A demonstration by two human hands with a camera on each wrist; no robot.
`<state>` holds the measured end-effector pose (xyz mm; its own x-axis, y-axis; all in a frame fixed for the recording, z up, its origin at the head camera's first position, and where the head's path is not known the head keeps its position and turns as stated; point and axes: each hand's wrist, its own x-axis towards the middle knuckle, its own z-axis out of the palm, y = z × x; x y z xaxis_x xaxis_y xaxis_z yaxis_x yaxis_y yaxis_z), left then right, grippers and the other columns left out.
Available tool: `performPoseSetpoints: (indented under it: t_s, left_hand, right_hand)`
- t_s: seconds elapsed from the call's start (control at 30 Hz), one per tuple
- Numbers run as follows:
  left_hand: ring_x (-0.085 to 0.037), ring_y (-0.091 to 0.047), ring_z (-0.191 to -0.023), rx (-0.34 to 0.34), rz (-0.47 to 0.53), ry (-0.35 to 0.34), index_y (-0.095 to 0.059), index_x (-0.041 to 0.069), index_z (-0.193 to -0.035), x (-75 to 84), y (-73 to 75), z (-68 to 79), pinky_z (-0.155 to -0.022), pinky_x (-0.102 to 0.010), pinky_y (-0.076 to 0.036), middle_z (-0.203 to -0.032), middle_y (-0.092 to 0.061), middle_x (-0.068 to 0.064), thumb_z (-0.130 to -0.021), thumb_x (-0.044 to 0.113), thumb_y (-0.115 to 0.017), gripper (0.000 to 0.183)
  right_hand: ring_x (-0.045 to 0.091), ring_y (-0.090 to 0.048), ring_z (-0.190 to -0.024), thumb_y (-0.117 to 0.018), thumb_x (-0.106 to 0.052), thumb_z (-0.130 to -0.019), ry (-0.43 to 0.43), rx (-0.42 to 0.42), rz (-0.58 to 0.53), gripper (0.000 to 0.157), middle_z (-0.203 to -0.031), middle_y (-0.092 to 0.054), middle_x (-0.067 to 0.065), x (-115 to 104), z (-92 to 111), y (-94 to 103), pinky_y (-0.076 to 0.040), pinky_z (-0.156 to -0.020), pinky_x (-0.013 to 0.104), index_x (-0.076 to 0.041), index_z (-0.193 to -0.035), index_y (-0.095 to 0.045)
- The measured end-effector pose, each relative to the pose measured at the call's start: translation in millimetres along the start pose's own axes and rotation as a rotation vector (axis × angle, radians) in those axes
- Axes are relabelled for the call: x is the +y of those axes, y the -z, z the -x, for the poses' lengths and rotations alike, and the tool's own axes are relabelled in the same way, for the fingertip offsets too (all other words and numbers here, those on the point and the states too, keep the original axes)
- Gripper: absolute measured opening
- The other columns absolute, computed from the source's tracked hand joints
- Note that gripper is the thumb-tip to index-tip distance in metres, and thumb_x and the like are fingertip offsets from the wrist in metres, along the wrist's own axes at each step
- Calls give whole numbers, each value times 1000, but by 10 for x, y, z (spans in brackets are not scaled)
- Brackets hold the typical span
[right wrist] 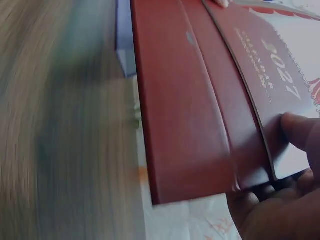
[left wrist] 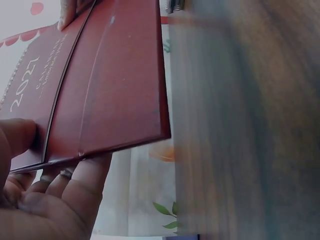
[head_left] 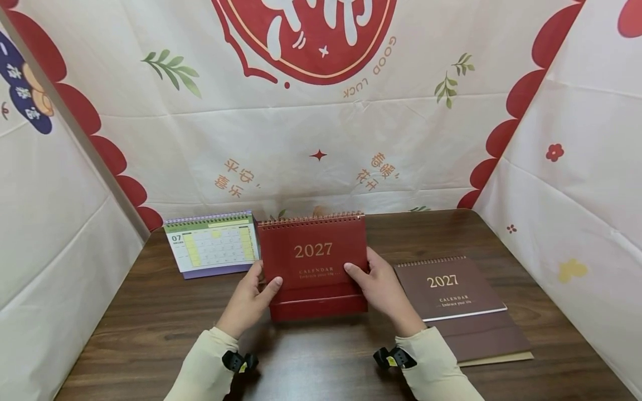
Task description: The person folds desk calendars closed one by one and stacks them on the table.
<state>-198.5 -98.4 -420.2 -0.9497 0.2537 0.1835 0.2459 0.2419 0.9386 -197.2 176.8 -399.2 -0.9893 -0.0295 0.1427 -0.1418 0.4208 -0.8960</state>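
Observation:
Between both hands is a red 2027 desk calendar with a gold spiral along its top edge. My left hand grips its left side, thumb on the front cover and fingers behind. On the opposite side my right hand holds it the same way. In the left wrist view the red calendar shows its lower flap, and the left thumb presses the cover. The right wrist view has the red calendar with the right thumb on its front.
At the back left stands a desk calendar opened to a green-topped 07 page, on a purple base. To the right a brown 2027 calendar lies on the wooden table. A printed white cloth hangs behind the table.

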Motion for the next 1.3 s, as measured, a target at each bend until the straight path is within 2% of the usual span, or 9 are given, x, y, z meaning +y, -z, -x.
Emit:
performPoseSetpoints:
  t_s: [0.37, 0.5, 0.57, 0.63, 0.7, 0.77, 0.97, 1.13, 1.3]
  left_hand:
    - [-12, -63, -89, -13, -57, -19, -47, 21, -115, 26, -67, 32, -69, -26, -52, -106, -61, 0, -91, 23, -59, 27]
    - [-15, -63, -86, -14, -96, -3, -48, 12, -114, 182, -85, 72, -68, -26, -51, -104, -63, -6, -91, 15, -59, 25]
    - [-17, -63, -85, -18, -96, 23, -46, 7, -116, 189, -107, 74, -68, -27, -51, -104, -63, -9, -91, 12, -58, 28]
    - [-18, -63, -86, -28, -100, 57, -43, 4, -120, 165, -136, 68, -68, -28, -51, -106, -63, -12, -91, 8, -58, 33]
    - [-16, -63, -86, -40, -114, 70, -38, 4, -124, 26, -165, 39, -69, -28, -50, -108, -62, -12, -91, 9, -58, 39]
    - [-13, -62, -86, -53, -156, 83, -36, 4, -125, -88, -187, 19, -70, -28, -49, -109, -62, -11, -91, 12, -58, 41]
    - [-14, -59, -83, -93, -299, 133, -36, 0, -121, -238, -230, 24, -73, -35, -48, -99, -61, -12, -91, 16, -58, 40]
    - [-15, -57, -82, -120, -351, 159, -38, 0, -118, -313, -255, 28, -73, -37, -47, -95, -60, -10, -90, 19, -59, 40]
    - [-17, -57, -83, -144, -410, 154, -40, -4, -119, -337, -267, 2, -75, -39, -46, -94, -60, -11, -89, 21, -60, 43]
  right_hand:
    - [11, -60, -69, -63, -48, -83, 34, 18, 228, 34, -82, -64, -3, 104, 4, 100, -47, -62, 30, -19, -101, -57]
    - [11, -58, -68, -64, -48, -82, 32, -14, 309, 34, -78, -63, -5, 127, -13, 132, -45, -63, 31, -18, -97, -59]
    - [10, -57, -68, -64, -47, -82, 15, -46, 339, 34, -76, -63, -5, 135, -22, 139, -44, -63, 31, -17, -97, -60]
    - [9, -56, -67, -64, -47, -82, -14, -86, 363, 34, -75, -62, -6, 152, -32, 139, -43, -63, 31, -16, -96, -60]
    - [9, -56, -66, -64, -47, -82, -49, -130, 369, 34, -74, -62, -7, 188, -46, 133, -43, -63, 31, -16, -96, -60]
    - [10, -56, -66, -64, -48, -82, -87, -175, 370, 35, -73, -62, -7, 235, -60, 122, -43, -64, 32, -16, -96, -61]
    - [9, -60, -68, -64, -42, -84, -146, -271, 333, 34, -75, -63, -5, 381, -63, 77, -47, -65, 34, -14, -103, -59]
    - [9, -60, -69, -65, -37, -85, -155, -278, 334, 33, -78, -63, -4, 452, -54, 55, -47, -67, 35, -12, -107, -58]
    - [10, -57, -66, -67, -38, -83, -148, -267, 403, 31, -72, -61, -4, 507, -55, 32, -46, -66, 35, -12, -98, -61]
